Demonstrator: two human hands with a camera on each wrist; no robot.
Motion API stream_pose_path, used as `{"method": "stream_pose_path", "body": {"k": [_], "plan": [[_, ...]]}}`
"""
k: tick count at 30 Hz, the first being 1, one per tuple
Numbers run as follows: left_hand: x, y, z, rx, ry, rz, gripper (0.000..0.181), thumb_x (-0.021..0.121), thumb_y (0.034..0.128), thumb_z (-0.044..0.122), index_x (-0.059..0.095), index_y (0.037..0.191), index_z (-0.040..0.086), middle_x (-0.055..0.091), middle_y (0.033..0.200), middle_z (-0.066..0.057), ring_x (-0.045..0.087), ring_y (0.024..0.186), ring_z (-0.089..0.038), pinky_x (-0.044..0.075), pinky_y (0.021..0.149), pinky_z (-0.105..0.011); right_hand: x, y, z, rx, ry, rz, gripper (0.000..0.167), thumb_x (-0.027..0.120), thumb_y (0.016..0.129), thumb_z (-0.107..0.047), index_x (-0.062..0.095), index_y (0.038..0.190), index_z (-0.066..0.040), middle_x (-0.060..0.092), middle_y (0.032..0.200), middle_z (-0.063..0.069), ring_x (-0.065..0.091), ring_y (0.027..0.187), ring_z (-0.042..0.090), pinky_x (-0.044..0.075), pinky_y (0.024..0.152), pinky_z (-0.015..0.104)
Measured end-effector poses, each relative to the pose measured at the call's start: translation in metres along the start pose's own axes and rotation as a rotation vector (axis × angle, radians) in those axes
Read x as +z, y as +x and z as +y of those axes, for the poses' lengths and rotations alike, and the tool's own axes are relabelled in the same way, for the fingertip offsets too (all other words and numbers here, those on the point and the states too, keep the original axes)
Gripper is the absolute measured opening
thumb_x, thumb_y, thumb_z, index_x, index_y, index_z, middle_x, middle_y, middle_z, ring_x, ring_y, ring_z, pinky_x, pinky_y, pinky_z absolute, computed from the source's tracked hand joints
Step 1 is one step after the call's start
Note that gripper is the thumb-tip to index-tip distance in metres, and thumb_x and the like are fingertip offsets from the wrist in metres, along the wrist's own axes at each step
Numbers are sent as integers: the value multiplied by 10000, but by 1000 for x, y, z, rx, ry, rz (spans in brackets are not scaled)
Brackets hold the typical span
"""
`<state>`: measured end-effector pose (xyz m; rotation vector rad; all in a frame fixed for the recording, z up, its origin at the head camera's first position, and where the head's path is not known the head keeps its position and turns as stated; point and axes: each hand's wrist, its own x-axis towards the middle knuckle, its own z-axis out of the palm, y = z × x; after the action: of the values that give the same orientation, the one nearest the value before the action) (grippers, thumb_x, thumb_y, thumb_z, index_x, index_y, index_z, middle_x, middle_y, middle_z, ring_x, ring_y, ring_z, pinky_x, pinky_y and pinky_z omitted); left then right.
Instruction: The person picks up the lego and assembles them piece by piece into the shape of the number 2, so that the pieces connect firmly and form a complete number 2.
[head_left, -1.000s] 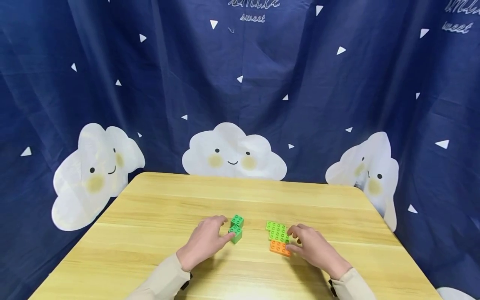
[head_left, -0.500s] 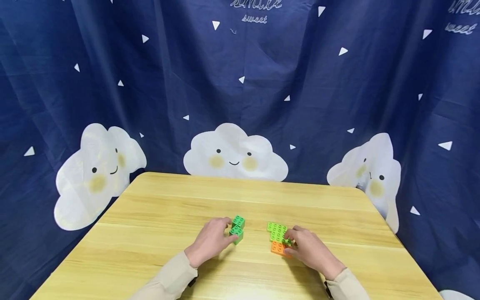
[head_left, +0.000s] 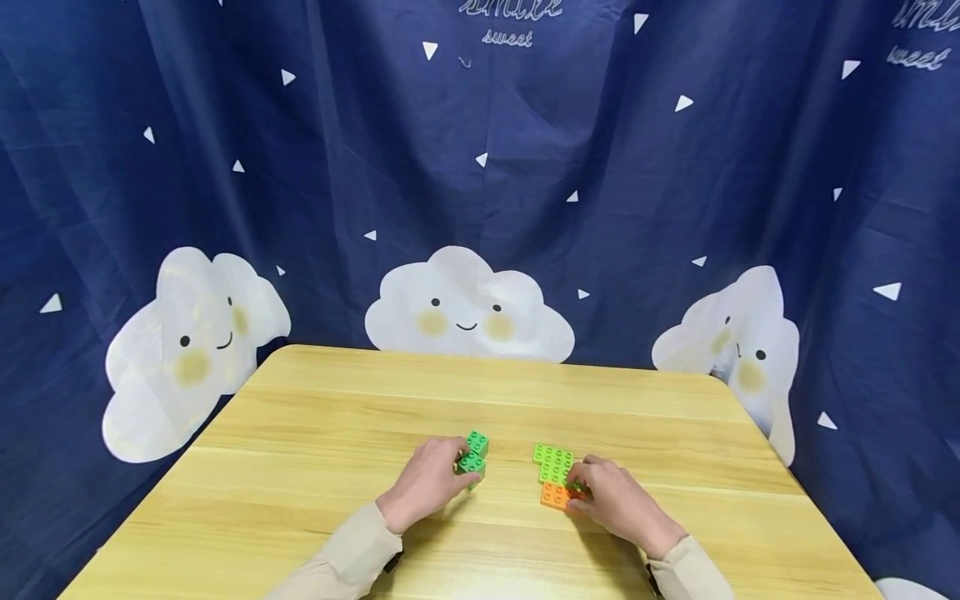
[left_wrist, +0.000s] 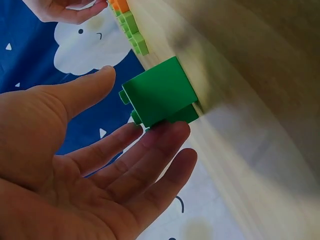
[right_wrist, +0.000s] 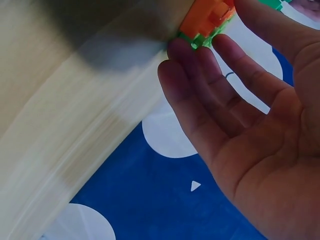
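Observation:
Two dark green toy building bricks, a front one [left_wrist: 160,90] and a back one [head_left: 477,442], stand corner to corner on the table. My left hand [head_left: 426,477] reaches around the front brick, fingers at its far side. In the left wrist view the thumb [left_wrist: 92,87] is apart from that brick. A flat orange brick [head_left: 554,496] lies against light green flat bricks [head_left: 553,462] to the right. My right hand [head_left: 618,504] is at their right end, its loosely bent fingers covering part of them. Whether its fingertips touch them is hard to tell.
The bricks lie on a light wooden table [head_left: 375,400]. Behind the far edge hangs a dark blue curtain [head_left: 420,192] with white clouds and triangles. A gap of bare wood [head_left: 510,475] separates the two brick groups.
My left hand has moved slightly right, bringing its fingers farther around the front green brick. My right hand has shifted a little left over the orange and light green bricks. The bricks have stayed put.

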<state>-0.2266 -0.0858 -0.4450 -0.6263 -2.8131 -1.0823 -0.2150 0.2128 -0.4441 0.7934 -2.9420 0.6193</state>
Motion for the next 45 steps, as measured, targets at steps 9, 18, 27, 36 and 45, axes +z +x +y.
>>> {"method": "stream_pose_path", "body": {"k": [9, 18, 27, 36, 45], "plan": [[3, -2, -1, 9, 24, 29, 228, 811, 863, 107, 713, 1022, -26, 729, 921, -102, 591, 707, -99, 487, 560, -210, 2, 0, -3, 4, 18, -9, 232, 858, 816, -145, 734, 986, -49, 607, 885, -3, 548, 755, 92, 490, 620, 256], [2, -3, 0, 28, 60, 12, 260, 798, 854, 65, 720, 1067, -61, 744, 1043, -172, 686, 876, -205, 584, 712, -306, 6, -1, -4, -29, 31, -14, 163, 847, 822, -91, 752, 954, -74, 628, 899, -11, 571, 775, 85, 500, 626, 241], [-3, -5, -2, 14, -9, -50, 229, 764, 874, 31, 718, 1080, -58, 732, 1066, -170, 681, 906, -222, 600, 763, -336, 9, 0, -10, -37, -5, -17, 166, 850, 822, -102, 771, 969, -93, 646, 891, -41, 555, 751, 54, 490, 630, 236], [-6, -6, -3, 18, -42, -69, 229, 746, 887, 12, 712, 1101, -64, 728, 1068, -166, 668, 849, -146, 573, 714, -228, 11, 4, -14, -65, -19, -13, 158, 844, 825, -101, 774, 966, -101, 662, 884, -54, 551, 748, 41, 496, 629, 231], [-7, -5, 5, 28, -62, -80, 286, 751, 900, 41, 705, 1157, -76, 737, 1102, -180, 700, 858, -146, 579, 731, -204, 11, 7, -16, -108, -26, -29, 134, 787, 871, -39, 781, 986, -107, 716, 928, -24, 642, 829, 89, 567, 704, 274]]}}
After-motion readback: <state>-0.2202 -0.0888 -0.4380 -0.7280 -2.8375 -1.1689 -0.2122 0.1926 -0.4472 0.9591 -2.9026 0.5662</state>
